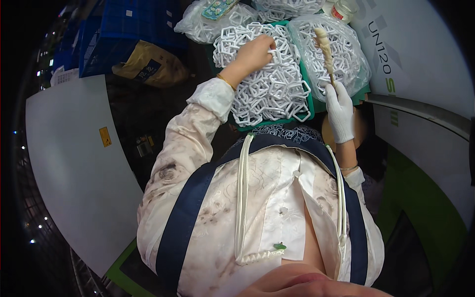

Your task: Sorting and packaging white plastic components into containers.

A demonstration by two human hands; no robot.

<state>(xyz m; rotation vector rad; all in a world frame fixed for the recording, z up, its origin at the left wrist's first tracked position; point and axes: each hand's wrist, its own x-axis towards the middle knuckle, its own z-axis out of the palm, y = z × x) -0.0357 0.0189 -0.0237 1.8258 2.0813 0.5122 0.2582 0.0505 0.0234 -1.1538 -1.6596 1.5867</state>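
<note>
Head view, left hand: the bare left hand (255, 52) lay on the heap of white plastic links (267, 79) in the green tray (277, 123), fingers curled into the pile; whether they pinched one link could not be told.
Head view, right hand: the gloved right hand (340, 111) was clamped on a thin stick (326, 49) loaded with stacked pieces, raised over the bagged links (341, 44).
Doing it well: judging by this, lifting a single link free and keeping the stick steady would have helped.
</note>
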